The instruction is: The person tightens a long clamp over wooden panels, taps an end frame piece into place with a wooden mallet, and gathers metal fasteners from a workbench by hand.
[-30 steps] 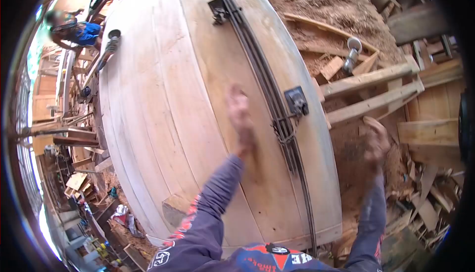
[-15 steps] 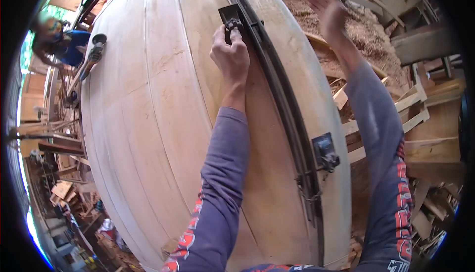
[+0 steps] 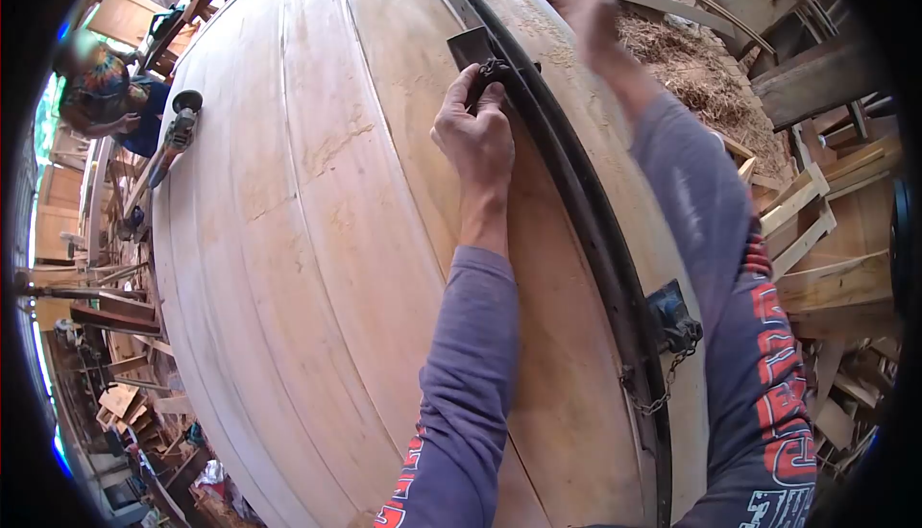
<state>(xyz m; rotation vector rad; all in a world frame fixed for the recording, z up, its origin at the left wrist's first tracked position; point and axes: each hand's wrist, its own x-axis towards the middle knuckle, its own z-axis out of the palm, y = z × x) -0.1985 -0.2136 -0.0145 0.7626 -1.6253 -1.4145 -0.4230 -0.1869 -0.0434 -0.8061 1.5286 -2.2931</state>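
My left hand (image 3: 477, 134) pinches the dark metal jaw of a long bar clamp (image 3: 567, 172), near its far end. The jaw's flat plate (image 3: 470, 46) stands up beside my fingertips. The clamp lies lengthwise over a panel of joined wooden boards (image 3: 317, 192). Closer to me, a second jaw (image 3: 675, 321) with a hanging chain (image 3: 665, 389) sits on the bar. My right hand (image 3: 591, 24) is raised beyond the panel's right edge, blurred by motion, with fingers apart and nothing seen in them.
An angle grinder (image 3: 177, 134) rests on the panel's left edge. Past it stands a person in a colourful shirt (image 3: 101, 86). Wood shavings (image 3: 691, 76) and offcuts (image 3: 807, 221) lie at the right. More scrap wood (image 3: 120, 403) is piled at the lower left.
My right hand has swung left, closer to the clamp. My left hand stays on the jaw, while hand and clamp appear further right and lower in view. The person at the left shows more fully.
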